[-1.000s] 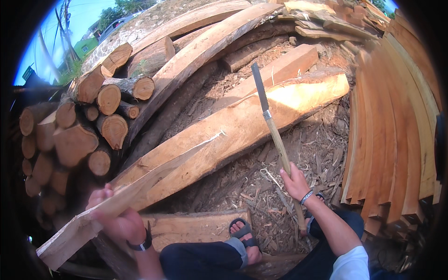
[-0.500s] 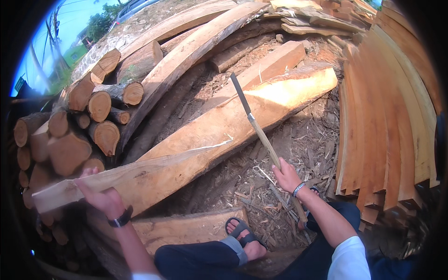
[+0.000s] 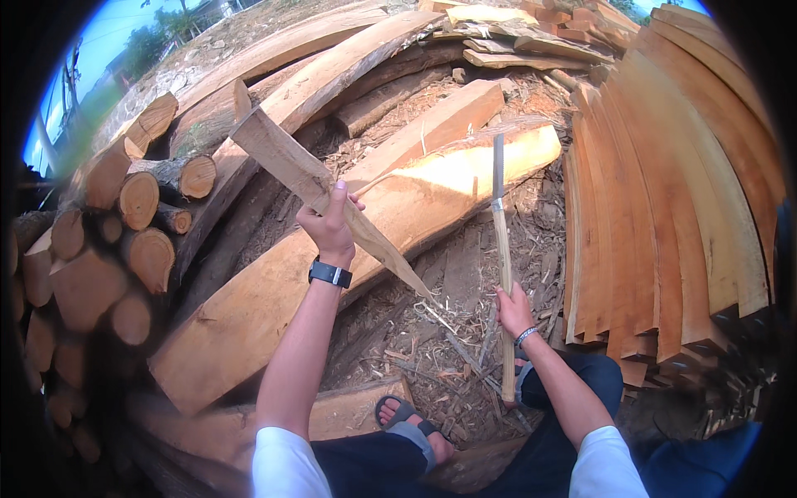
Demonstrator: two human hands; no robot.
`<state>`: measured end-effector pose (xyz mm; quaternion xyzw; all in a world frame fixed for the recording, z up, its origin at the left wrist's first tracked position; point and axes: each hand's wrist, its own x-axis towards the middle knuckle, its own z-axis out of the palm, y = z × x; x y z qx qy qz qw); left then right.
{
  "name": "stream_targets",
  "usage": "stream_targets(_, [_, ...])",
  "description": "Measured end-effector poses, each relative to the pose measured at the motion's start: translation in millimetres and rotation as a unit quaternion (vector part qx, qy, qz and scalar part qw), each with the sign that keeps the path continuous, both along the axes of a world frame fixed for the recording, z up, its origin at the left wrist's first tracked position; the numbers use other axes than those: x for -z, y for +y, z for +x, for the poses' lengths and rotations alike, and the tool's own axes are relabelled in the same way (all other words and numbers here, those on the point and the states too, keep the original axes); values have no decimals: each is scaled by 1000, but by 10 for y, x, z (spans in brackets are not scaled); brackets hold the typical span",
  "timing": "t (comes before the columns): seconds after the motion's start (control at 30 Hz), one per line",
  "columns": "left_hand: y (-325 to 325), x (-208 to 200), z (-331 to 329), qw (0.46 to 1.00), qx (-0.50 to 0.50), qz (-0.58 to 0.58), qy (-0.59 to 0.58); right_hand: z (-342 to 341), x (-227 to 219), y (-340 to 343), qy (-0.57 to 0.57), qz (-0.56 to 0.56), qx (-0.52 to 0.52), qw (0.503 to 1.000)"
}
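Boards [image 3: 664,224] first, biggest lot on my feed: long stack R of the big slab [image 3: 249,332], laid side by side, prob. so they sit tight. Log pile [image 3: 91,290] is L of slab, cut ends toward me, presumably stacked so the logs bed into each other. Slab itself lies diag., broad face up, which I'd guess keeps it steady. Long beam [image 3: 340,75] runs beyond slab's far side.

Wood piece [image 3: 282,153] is held above slab, crossing it at an angle: broad end up past slab's far edge, thin end down past its near edge toward the chips [image 3: 407,349]; can't tell if the tip touches them. Long-handled tool [image 3: 504,249] stands near-upright, handle on slab's near side, blade [image 3: 498,166] overlapping slab's sunlit end from my angle.

L hand [image 3: 332,228], over slab: grip wrapped round the piece approx. midway, thumb up, fingers part hidden; prob. for balance. R hand [image 3: 515,311], near side of slab: grip closed round the handle, butt sticking out below, blade pointing up & away, apparently keeping metal clear of both hands. Watch [image 3: 330,272] on L wrist; thin bracelet [image 3: 525,336] on R.
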<state>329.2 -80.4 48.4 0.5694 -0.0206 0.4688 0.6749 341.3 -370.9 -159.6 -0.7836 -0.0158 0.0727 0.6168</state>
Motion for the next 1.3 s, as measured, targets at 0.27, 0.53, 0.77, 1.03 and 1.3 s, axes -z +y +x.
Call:
stream_targets(0.27, [-115,274,588,999,-27,-38,25,-792,947,-67,107,-141,-31,984])
stream_targets(0.53, [-399,367,752,998,-14,22,56,-928,1632,-76,77,-294,-127,944])
stream_targets(0.77, [-660,355,861,998,-47,32,37,-911,1622,-39,118,-309,-170,928])
stream_targets(1.03, [-590,350,944,990,-129,31,49,-947,1585,15,102,-297,-170,934])
stream_targets(1.3, [-572,370,953,990,-123,33,60,-925,1431,72,113,-285,-165,937])
